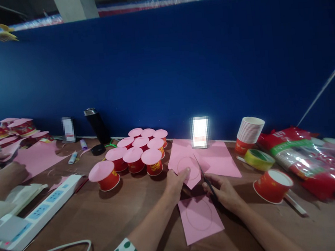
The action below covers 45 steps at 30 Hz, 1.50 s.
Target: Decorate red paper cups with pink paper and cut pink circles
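Observation:
My left hand (177,181) grips a piece of pink paper (187,171) with a circle drawn on it, thumb on top. In my right hand (221,187) are dark-handled scissors (209,185), their blades at the right edge of that piece. Below both hands, a pink square (201,219) with another drawn circle lies flat on the brown table (153,221). A larger pink sheet (222,159) lies behind the scissors. Left of my hands stand several red paper cups (136,166), each topped with a pink paper disc (132,154).
To the right are stacked cups (250,129), a yellow-green tape roll (259,159), an upturned red cup (272,186) and a red plastic bag (301,160). A power strip (45,212), black flask (96,124) and another person's hands (8,174) are at left. A bright blurred screen (200,132) stands behind.

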Tool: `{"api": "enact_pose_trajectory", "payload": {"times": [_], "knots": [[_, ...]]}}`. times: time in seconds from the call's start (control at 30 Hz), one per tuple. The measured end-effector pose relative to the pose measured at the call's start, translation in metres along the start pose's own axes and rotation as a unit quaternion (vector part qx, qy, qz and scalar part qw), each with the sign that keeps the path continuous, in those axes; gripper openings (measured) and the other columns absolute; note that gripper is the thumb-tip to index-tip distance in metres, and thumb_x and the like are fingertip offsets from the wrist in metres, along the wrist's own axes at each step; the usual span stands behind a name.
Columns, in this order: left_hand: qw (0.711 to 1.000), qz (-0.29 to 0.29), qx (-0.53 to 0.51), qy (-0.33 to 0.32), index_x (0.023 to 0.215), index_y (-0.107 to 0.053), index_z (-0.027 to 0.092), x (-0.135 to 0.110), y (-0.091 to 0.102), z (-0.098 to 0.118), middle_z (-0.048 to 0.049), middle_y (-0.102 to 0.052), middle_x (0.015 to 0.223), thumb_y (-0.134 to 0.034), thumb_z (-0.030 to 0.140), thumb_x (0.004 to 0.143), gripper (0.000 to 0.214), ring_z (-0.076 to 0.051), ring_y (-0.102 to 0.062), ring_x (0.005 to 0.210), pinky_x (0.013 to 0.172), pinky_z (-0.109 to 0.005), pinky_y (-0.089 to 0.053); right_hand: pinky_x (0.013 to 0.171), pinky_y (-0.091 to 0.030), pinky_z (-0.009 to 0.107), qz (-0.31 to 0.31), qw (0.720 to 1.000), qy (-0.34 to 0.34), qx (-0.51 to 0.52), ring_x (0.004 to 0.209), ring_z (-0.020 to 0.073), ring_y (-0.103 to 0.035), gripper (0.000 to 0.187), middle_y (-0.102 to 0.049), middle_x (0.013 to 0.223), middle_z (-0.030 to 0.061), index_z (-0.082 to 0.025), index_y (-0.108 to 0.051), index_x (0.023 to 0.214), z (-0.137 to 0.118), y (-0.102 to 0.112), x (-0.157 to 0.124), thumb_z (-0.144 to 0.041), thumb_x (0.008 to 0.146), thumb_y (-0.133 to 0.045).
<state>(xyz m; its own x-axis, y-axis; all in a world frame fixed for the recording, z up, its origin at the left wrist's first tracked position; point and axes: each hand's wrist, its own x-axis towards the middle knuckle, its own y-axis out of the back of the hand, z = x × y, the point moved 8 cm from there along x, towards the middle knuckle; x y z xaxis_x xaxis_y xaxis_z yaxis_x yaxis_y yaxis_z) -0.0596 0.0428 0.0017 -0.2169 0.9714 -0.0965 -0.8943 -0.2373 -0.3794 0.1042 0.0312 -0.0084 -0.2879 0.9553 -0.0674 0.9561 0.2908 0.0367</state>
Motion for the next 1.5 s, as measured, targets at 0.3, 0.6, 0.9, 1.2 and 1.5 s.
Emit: {"api": "enact_pose_trajectory", "payload": {"times": [0.3,0.6,0.9,1.2,1.5], "knots": [[1.0,0.0,-0.001,0.008,0.089,-0.068,0.007,0.0013,0.001,-0.0024,-0.0113,-0.071,0.075,-0.083,0.036,0.055,0.047,-0.02,-0.066,0.067,0.062,-0.029,-0.053,0.042,-0.044,0.021,-0.002,1.0,0.008,0.007,0.049,0.0093,-0.05,0.053,-0.054,0.063,-0.004,-0.017,-0.062,0.107,-0.001,-0.0007,0.0009,-0.048,0.066,-0.073],[1.0,0.003,0.02,0.003,0.088,-0.068,0.006,0.0032,0.0031,-0.0033,-0.0118,-0.071,0.075,-0.08,0.038,0.059,0.045,-0.019,-0.064,0.062,0.058,-0.028,-0.052,0.043,-0.044,0.021,0.003,1.0,-0.009,0.005,0.051,0.0095,-0.051,0.053,-0.054,0.065,-0.0034,-0.017,-0.061,0.11,0.004,0.0009,0.0007,-0.046,0.066,-0.074],[0.999,0.01,0.051,-0.004,0.083,-0.068,0.006,0.0013,0.0033,-0.0006,-0.009,-0.069,0.07,-0.08,0.035,0.059,0.039,-0.016,-0.061,0.059,0.056,-0.026,-0.05,0.042,-0.043,0.021,0.006,1.0,-0.017,0.008,0.052,0.0098,-0.049,0.056,-0.054,0.066,-0.0027,-0.017,-0.06,0.11,0.0035,0.0001,-0.0008,-0.053,0.068,-0.071],[1.0,-0.011,0.025,-0.003,0.087,-0.067,0.006,0.0029,0.0018,-0.0041,-0.0121,-0.071,0.078,-0.08,0.036,0.06,0.043,-0.018,-0.064,0.065,0.06,-0.028,-0.052,0.041,-0.042,0.02,-0.002,1.0,0.006,-0.006,0.051,0.0091,-0.048,0.051,-0.053,0.065,-0.0035,-0.018,-0.062,0.108,0.0052,0.0014,0.0019,-0.052,0.07,-0.07],[1.0,-0.002,0.023,0.008,0.085,-0.067,0.007,0.003,0.0017,-0.0044,-0.0128,-0.071,0.079,-0.08,0.036,0.058,0.042,-0.02,-0.065,0.066,0.059,-0.029,-0.053,0.041,-0.042,0.019,0.0,1.0,-0.003,0.002,0.051,0.0086,-0.048,0.05,-0.051,0.067,-0.0033,-0.017,-0.06,0.106,0.0029,0.0003,0.0004,-0.051,0.07,-0.07]]}}
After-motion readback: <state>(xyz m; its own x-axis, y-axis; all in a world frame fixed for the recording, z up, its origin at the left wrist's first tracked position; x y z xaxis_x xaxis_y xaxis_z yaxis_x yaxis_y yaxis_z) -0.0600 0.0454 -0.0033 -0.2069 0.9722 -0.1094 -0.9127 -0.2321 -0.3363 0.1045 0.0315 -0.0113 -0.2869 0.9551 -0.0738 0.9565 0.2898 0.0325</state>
